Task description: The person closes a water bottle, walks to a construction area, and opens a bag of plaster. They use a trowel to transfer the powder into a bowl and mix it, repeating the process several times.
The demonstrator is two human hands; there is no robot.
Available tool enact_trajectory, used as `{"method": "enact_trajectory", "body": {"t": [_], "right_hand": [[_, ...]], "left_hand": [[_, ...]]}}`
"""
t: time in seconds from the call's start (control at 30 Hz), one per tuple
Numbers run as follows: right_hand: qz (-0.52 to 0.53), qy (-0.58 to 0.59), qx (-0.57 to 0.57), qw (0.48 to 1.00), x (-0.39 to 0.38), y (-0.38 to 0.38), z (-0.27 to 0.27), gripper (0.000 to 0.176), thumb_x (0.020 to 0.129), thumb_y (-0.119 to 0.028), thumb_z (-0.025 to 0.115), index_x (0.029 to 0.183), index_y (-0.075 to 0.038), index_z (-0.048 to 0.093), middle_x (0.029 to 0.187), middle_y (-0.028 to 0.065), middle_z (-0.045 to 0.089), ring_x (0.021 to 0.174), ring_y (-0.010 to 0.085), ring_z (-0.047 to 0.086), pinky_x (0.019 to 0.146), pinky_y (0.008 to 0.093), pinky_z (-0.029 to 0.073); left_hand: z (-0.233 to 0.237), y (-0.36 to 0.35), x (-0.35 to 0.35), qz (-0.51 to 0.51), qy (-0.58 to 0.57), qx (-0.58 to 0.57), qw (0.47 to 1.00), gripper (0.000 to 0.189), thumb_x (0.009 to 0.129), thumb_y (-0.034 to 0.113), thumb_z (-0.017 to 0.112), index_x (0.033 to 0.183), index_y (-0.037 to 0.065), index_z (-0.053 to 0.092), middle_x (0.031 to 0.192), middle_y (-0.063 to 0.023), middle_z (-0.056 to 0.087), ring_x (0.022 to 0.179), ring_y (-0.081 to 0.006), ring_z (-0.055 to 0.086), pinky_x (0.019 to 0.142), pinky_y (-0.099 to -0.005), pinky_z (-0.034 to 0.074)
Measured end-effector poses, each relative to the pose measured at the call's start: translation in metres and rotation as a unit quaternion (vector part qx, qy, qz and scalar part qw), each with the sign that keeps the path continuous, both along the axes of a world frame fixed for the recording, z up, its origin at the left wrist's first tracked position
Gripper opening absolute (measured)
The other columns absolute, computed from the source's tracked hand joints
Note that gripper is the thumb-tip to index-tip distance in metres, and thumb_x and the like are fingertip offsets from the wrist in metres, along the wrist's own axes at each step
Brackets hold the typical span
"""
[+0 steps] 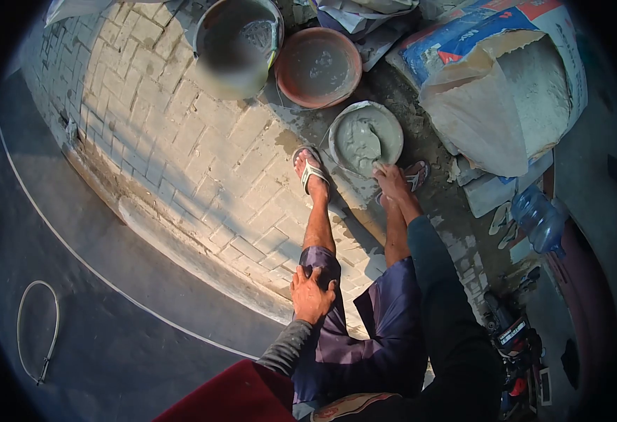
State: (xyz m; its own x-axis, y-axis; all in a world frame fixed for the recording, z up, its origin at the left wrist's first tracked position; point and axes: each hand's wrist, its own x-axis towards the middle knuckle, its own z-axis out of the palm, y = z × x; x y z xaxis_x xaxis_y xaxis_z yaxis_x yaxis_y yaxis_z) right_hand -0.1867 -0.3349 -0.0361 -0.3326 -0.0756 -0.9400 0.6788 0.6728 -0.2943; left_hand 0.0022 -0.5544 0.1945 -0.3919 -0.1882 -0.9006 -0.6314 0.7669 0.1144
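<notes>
Brick paving (182,141) underfoot, w/ the mortar pan (395,121) sitting near its right edge, just ahead of our feet. Our right hand (393,181) was down at the pan's near rim, fingers bunched, couldn't tell if gripping anything. Meanwhile our left hand (312,295) lay flat on our knee, fingers spread.

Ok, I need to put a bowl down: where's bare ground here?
Bare brick paving lies left of the sandalled foot, below the bucket. Crowded around the mortar pan: right hand, clay bowl, cement bag.
</notes>
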Motion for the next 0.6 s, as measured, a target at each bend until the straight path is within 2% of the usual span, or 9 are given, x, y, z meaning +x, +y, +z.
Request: {"method": "enact_trajectory", "body": {"t": [0.03, 0.07, 0.1, 0.17, 0.3, 0.37, 0.4, 0.47, 0.6], "right_hand": [[0.109, 0.137, 0.078, 0.981, 0.008, 0.003, 0.019, 0.033, 0.095, -0.032, 0.057, 0.106, -0.001, 0.061, 0.078, 0.0154, 0.064, 0.067, 0.0297, 0.064, 0.063, 0.0446, 0.050], [0.214, 0.269, 0.154, 0.927, 0.010, 0.007, 0.029, 0.036, 0.094, -0.032, 0.058, 0.116, -0.003, 0.061, 0.085, 0.0178, 0.066, 0.076, 0.0336, 0.067, 0.069, 0.0463, 0.051], [0.213, 0.269, 0.155, 0.926, 0.004, 0.012, 0.035, 0.036, 0.094, -0.032, 0.058, 0.116, -0.003, 0.061, 0.085, 0.0178, 0.066, 0.076, 0.0336, 0.067, 0.069, 0.0463, 0.051], [0.337, 0.318, 0.207, 0.862, -0.007, 0.023, 0.044, 0.047, 0.093, -0.034, 0.058, 0.131, -0.006, 0.054, 0.098, 0.0203, 0.066, 0.093, 0.0376, 0.066, 0.076, 0.0490, 0.052], [0.339, 0.237, 0.215, 0.885, -0.050, 0.020, 0.014, 0.038, 0.094, -0.034, 0.057, 0.124, -0.010, 0.059, 0.106, 0.0168, 0.063, 0.104, 0.0373, 0.063, 0.078, 0.0513, 0.050], [0.449, 0.341, 0.186, 0.805, -0.035, 0.033, -0.035, 0.036, 0.096, -0.034, 0.054, 0.124, -0.011, 0.060, 0.102, 0.0153, 0.063, 0.108, 0.0367, 0.060, 0.080, 0.0520, 0.047], [0.448, 0.335, 0.186, 0.808, -0.030, 0.031, -0.044, 0.036, 0.096, -0.034, 0.054, 0.124, -0.011, 0.060, 0.102, 0.0153, 0.063, 0.108, 0.0367, 0.060, 0.080, 0.0520, 0.047], [0.251, 0.191, 0.189, 0.930, -0.018, 0.027, -0.056, 0.038, 0.097, -0.035, 0.052, 0.123, -0.009, 0.061, 0.104, 0.0170, 0.062, 0.112, 0.0374, 0.058, 0.084, 0.0524, 0.046], [0.124, 0.113, 0.156, 0.973, 0.010, 0.028, -0.071, 0.046, 0.095, -0.044, 0.054, 0.112, -0.002, 0.060, 0.102, 0.0239, 0.064, 0.096, 0.0422, 0.063, 0.083, 0.0513, 0.050]], "left_hand": [[0.001, 0.000, -0.002, 0.002, -0.006, 0.001, 1.000, 0.059, 0.080, 0.041, 0.067, 0.128, 0.008, 0.058, 0.137, -0.0305, 0.041, 0.127, -0.0437, 0.041, 0.109, -0.0509, 0.032], [0.002, -0.001, -0.004, 0.004, -0.013, 0.003, 1.000, 0.059, 0.080, 0.041, 0.067, 0.128, 0.008, 0.057, 0.137, -0.0304, 0.041, 0.127, -0.0436, 0.041, 0.109, -0.0510, 0.032], [0.002, -0.002, -0.005, 0.003, -0.012, 0.004, 1.000, 0.059, 0.080, 0.041, 0.067, 0.128, 0.008, 0.057, 0.137, -0.0304, 0.041, 0.127, -0.0436, 0.041, 0.109, -0.0510, 0.032], [0.002, -0.003, -0.005, 0.005, -0.016, 0.008, 1.000, 0.059, 0.080, 0.041, 0.068, 0.129, 0.008, 0.057, 0.138, -0.0305, 0.040, 0.128, -0.0437, 0.040, 0.109, -0.0511, 0.032], [0.001, -0.004, -0.004, 0.002, -0.019, 0.005, 1.000, 0.060, 0.080, 0.041, 0.068, 0.129, 0.008, 0.057, 0.141, -0.0315, 0.039, 0.130, -0.0444, 0.039, 0.110, -0.0514, 0.031], [0.002, -0.005, -0.003, 0.000, -0.022, 0.003, 1.000, 0.059, 0.081, 0.042, 0.068, 0.129, 0.009, 0.057, 0.142, -0.0329, 0.038, 0.132, -0.0458, 0.038, 0.111, -0.0512, 0.030], [0.002, -0.007, -0.002, -0.003, -0.027, 0.004, 1.000, 0.059, 0.081, 0.042, 0.068, 0.129, 0.009, 0.057, 0.142, -0.0329, 0.038, 0.132, -0.0458, 0.038, 0.111, -0.0512, 0.030], [0.003, -0.007, -0.003, 0.014, -0.022, 0.008, 1.000, 0.060, 0.081, 0.042, 0.068, 0.130, 0.009, 0.057, 0.143, -0.0338, 0.036, 0.133, -0.0474, 0.037, 0.113, -0.0509, 0.029], [0.001, -0.008, -0.006, 0.027, -0.050, 0.021, 0.998, 0.060, 0.081, 0.042, 0.068, 0.130, 0.009, 0.058, 0.144, -0.0333, 0.036, 0.133, -0.0481, 0.037, 0.114, -0.0494, 0.028]]}}
